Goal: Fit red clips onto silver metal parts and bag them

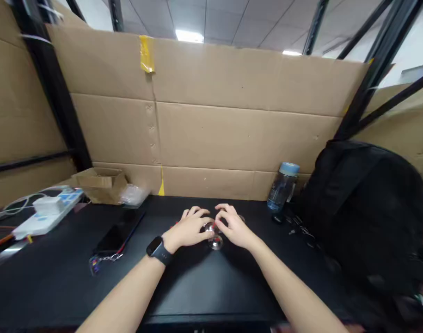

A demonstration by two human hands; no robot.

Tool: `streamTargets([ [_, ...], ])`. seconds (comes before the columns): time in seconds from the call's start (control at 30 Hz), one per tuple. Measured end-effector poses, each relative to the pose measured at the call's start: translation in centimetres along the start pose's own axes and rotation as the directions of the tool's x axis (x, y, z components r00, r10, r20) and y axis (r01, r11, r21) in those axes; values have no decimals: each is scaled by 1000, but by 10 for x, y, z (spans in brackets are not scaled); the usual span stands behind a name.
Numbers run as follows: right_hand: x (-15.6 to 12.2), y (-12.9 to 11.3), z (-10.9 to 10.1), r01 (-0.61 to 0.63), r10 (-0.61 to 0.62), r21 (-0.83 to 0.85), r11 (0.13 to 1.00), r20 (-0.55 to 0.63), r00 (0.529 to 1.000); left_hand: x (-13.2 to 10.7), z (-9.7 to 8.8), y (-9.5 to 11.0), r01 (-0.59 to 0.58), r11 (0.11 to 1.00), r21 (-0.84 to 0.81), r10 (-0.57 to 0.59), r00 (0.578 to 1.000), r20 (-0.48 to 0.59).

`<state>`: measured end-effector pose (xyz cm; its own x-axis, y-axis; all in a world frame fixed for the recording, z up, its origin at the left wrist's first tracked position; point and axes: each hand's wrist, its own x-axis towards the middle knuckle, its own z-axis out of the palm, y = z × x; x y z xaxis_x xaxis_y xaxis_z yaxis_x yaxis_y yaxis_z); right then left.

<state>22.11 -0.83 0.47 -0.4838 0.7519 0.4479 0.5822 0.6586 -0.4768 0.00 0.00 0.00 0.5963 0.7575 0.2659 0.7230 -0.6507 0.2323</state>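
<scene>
Both my hands meet at the middle of a black table (204, 286). My left hand (190, 230), with a black watch on its wrist, and my right hand (234, 227) have their fingers curled and pinched around a small shiny metal object (214, 235) with a bit of red on it. The object rests on or just above the tabletop between my thumbs. It is too small and too covered for me to name. A thin red piece shows at the left of my left hand.
A black phone (116, 237) with a keychain lies to the left. Farther left are a white power strip (41, 217) and a small cardboard box (98, 184). A water bottle (282, 186) and a black backpack (367, 208) stand right. Cardboard walls enclose the back.
</scene>
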Motion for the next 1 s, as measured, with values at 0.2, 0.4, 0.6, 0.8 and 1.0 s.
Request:
streamTargets([
  [0.2,1,10,23,30,-30,-33,999,-1,1000,-1,-9,-38,156,988,12,-155,988,-24],
  [0.4,2,16,30,29,-30,-32,999,-28,999,-22,-35,-116,641,764,67,-569,720,-397],
  [0.6,5,14,20,-14,16,21,1000,-87,996,-56,-42,-184,860,446,-248,-824,287,-489],
  [0.8,6,15,15,-53,55,23,998,-112,992,-64,-37,-206,859,387,-334,-887,248,-390],
  [1.0,6,14,16,-45,48,39,998,-83,995,-62,-36,-209,846,348,-404,-914,210,-348],
])
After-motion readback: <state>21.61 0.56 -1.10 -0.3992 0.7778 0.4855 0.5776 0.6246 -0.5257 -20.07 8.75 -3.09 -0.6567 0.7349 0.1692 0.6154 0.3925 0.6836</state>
